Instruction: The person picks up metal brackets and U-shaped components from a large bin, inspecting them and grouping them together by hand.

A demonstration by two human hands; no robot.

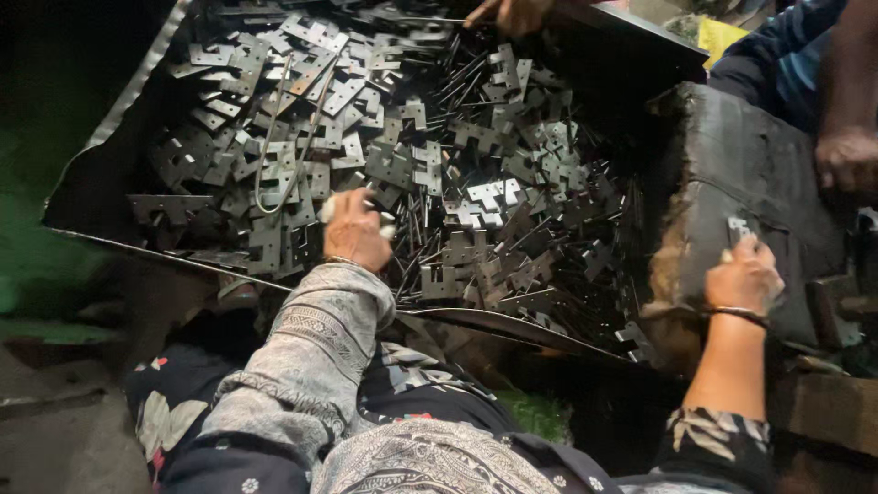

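Patterned sleeves fill the bottom of the frame, grey on the left arm, dark with pale leaves on the right. From the grey sleeve the left hand (355,230) reaches into the middle of the frame, knuckles up, resting on a heap of metal hinge plates (430,165). Its grip is curled narrow around something pale, though what it holds cannot be told. At the lower right, the right hand (745,274), with a thin bangle (739,314) at the wrist, sits against a dark, worn block (732,174). Its grip is pinched shut on a small metal plate (737,227) held at the fingertips. Flat grey plates and thin metal pins (457,73) lie loose and tangled in a large dark tray (101,197) that spans the upper left and centre. A bent loop of wire (274,146) lies on the heap at upper left. Farthest away, another person's hand (512,13) touches the pile at the top edge, and a second one's hand (849,157) rests on the block at the upper right, beside a blue sleeve (777,55).
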